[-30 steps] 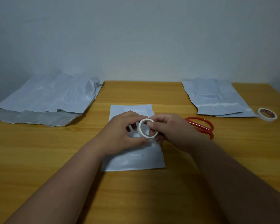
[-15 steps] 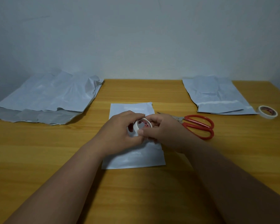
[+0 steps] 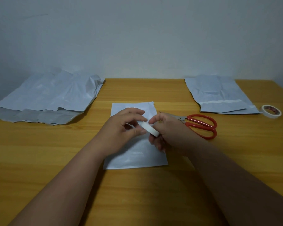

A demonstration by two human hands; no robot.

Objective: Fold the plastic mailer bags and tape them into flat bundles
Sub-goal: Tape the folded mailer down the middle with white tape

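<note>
- A white roll of tape (image 3: 149, 128) is held between both hands above the middle of the wooden table (image 3: 39, 152), directly over a folded white plastic mailer bag (image 3: 136, 158).
- Left hand (image 3: 121, 134): fingers are curled round the roll's left side, thumb pressed on its rim.
- Right hand (image 3: 167, 132): the roll's right side is pinched between thumb and forefinger; a picking motion at the tape end is likely, but the loose end itself cannot be made out.
- Progress, judged: the centre bag is folded into a flat rectangle, no tape is visible on it yet. Taping step is just being started.
- A second, partly folded white mailer bag (image 3: 219, 97) is laid near the far right corner; a pale strip is seen across it, tape or the bag's own seal strip, cannot be told.
- A crumpled pile of white-and-grey unfolded mailer bags (image 3: 46, 101) is left at the far left edge; the number in the pile cannot be counted, at least one.
- Remaining, judged: tape to be pulled, cut and stuck on the centre bag; the left pile still to be folded and taped.
- Count: tape rolls two, one in hand, one spare white roll with red print (image 3: 271, 111) at the right edge. One pair of red-handled scissors (image 3: 201, 125) is lying just right of the hands, untouched. Bag groups three.
</note>
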